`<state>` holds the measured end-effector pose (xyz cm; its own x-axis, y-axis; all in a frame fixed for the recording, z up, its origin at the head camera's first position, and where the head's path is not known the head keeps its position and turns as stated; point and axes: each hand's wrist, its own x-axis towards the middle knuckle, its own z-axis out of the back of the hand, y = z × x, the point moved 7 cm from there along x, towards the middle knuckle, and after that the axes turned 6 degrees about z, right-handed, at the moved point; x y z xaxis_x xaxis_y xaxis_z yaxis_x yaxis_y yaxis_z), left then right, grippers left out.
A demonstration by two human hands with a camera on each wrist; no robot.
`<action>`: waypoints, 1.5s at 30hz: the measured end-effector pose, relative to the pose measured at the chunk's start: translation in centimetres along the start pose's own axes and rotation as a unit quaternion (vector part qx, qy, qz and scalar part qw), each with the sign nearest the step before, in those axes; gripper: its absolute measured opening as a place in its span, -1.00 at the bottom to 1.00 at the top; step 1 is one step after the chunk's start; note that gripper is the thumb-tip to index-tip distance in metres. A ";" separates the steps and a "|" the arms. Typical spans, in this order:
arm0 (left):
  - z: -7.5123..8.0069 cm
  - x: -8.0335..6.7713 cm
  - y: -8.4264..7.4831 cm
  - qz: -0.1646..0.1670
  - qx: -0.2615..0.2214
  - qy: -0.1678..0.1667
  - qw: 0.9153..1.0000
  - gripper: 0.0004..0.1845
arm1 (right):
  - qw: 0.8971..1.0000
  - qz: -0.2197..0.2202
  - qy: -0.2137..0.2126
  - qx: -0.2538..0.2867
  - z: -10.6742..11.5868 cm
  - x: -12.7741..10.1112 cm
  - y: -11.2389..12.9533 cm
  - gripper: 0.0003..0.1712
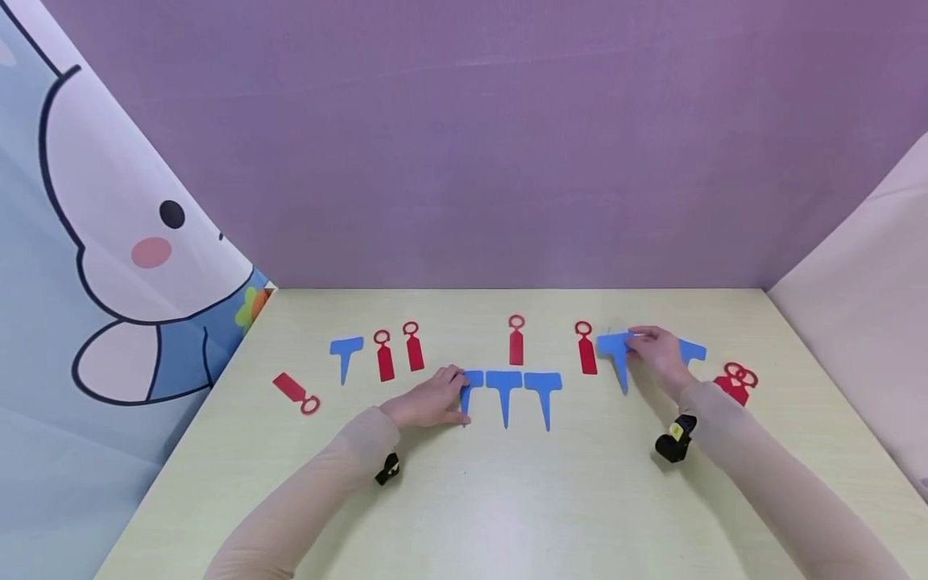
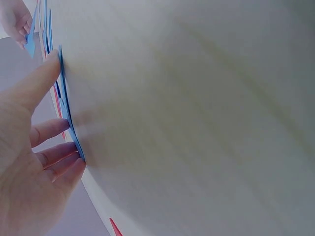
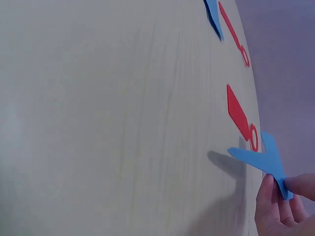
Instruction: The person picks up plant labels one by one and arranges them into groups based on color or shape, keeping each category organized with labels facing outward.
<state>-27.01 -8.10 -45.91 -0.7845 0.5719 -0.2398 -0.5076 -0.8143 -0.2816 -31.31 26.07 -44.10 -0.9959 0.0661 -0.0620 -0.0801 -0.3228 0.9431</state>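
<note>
Right now you are mid-sorting: your right hand pinches a flat blue T-shaped plastic plant tag by its crossbar, thumb and fingers closed on the thin sheet, its pointed stem lifted off the pale yellow-green wood-grain tabletop and casting a shadow there. Your left hand lies with fingers straight, fingertips pressing the edge of another blue T-shaped tag, the leftmost of a row of three that lie flat side by side.

Judging by that row, the next move calls for carrying the held tag over to the far end of the row from your left fingertips and laying it flat, stem pointing toward you, while the left hand steadies the line.

Just left of your right fingers lies a slim red plastic strip tag with a ring at its top; behind your right hand a further blue tag peeks out, and a small heap of red ring tags sits to its right. All pieces look thin, smooth, matte and slightly flexible. More red and blue tags lie left of your left hand.
</note>
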 end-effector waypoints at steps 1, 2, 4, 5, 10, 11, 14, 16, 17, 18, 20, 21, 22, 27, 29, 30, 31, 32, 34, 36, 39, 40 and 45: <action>0.0 0.0 0.0 0.000 -0.001 0.000 1.000 -0.30 | 1.000 -0.004 0.003 0.008 -0.1 -0.2 0.0 -0.51; 0.0 0.0 0.0 -0.001 -0.001 -0.001 1.000 -0.31 | 1.000 -0.007 0.004 0.017 -0.2 -0.4 0.1 -0.50; 0.0 0.0 0.1 -0.003 0.000 -0.003 1.000 -0.31 | 0.999 -0.014 0.011 0.029 -0.4 -0.7 0.1 -0.48; -0.1 0.0 0.1 -0.003 0.000 -0.003 1.000 -0.31 | 0.999 -0.018 0.016 0.030 -0.6 -0.9 0.0 -0.48; 0.0 0.0 0.0 -0.005 0.002 -0.004 1.000 -0.31 | 0.998 -0.030 0.037 0.045 -1.1 -1.6 -0.1 -0.45; 0.0 0.0 0.0 -0.006 0.002 -0.005 1.000 -0.31 | 0.998 -0.030 0.039 0.048 -1.2 -1.7 -0.1 -0.45; 0.0 0.0 -0.1 -0.007 0.002 -0.006 1.000 -0.31 | 0.997 -0.030 0.045 0.056 -1.6 -1.9 -0.1 -0.45; 0.0 -0.1 -0.1 -0.006 0.002 -0.006 1.000 -0.31 | 0.996 -0.036 0.049 0.061 -1.8 -2.1 -0.2 -0.44; 0.0 -0.1 -0.1 -0.006 0.001 -0.006 1.000 -0.32 | 0.996 -0.042 0.052 0.064 -1.9 -2.2 -0.3 -0.44; 0.0 -0.1 -0.1 -0.005 0.001 -0.005 1.000 -0.32 | 0.995 -0.046 0.056 0.066 -2.1 -2.3 -0.4 -0.43; 0.0 -0.1 -0.2 -0.006 0.002 -0.006 1.000 -0.32 | 0.994 -0.056 0.062 0.071 -2.3 -2.5 -0.5 -0.43; 0.0 -0.1 -0.2 -0.006 0.003 -0.006 1.000 -0.32 | 0.994 -0.060 0.065 0.072 -2.4 -2.6 -0.5 -0.44; 0.0 -0.1 -0.2 -0.007 0.003 -0.007 1.000 -0.32 | 0.993 -0.061 0.068 0.072 -2.5 -2.8 -0.4 -0.43; 0.1 -0.1 -0.2 -0.005 0.005 -0.006 1.000 -0.32 | 0.992 -0.057 0.077 0.081 -3.0 -3.4 -0.2 -0.44; 0.1 -0.1 -0.3 -0.003 0.005 -0.005 1.000 -0.31 | 0.991 -0.059 0.079 0.089 -3.1 -3.5 -0.3 -0.44; 0.1 -0.1 -0.3 -0.002 0.004 -0.006 1.000 -0.31 | 0.991 -0.060 0.081 0.092 -3.2 -3.6 -0.3 -0.44; 0.1 -0.1 -0.3 -0.001 0.004 -0.006 1.000 -0.31 | 0.990 -0.061 0.082 0.093 -3.3 -3.6 -0.3 -0.44; 0.1 -0.1 -0.3 -0.001 0.003 -0.006 1.000 -0.31 | 0.990 -0.064 0.083 0.093 -3.4 -3.7 -0.4 -0.45; 0.1 -0.1 -0.3 0.002 0.003 -0.003 1.000 -0.30 | 0.989 -0.067 0.085 0.097 -3.6 -3.7 -0.6 -0.45; 0.1 -0.2 -0.3 0.004 0.002 -0.002 1.000 -0.30 | 0.989 -0.070 0.087 0.099 -3.7 -3.8 -0.7 -0.45; 0.1 -0.2 -0.2 0.005 0.003 0.000 1.000 -0.30 | 0.988 -0.076 0.086 0.106 -4.0 -3.8 -0.9 -0.45; 0.1 -0.2 -0.2 0.004 0.002 -0.001 1.000 -0.30 | 0.988 -0.077 0.087 0.106 -4.0 -3.8 -1.0 -0.45; 0.1 -0.2 -0.2 0.000 0.001 -0.006 1.000 -0.30 | 0.988 -0.080 0.087 0.104 -4.3 -3.9 -1.2 -0.46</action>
<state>-26.80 -8.07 -45.74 -0.7891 0.5700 -0.2291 -0.5079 -0.8151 -0.2787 -27.54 22.16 -46.36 -0.9649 -0.0677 -0.2537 -0.2446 -0.1196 0.9622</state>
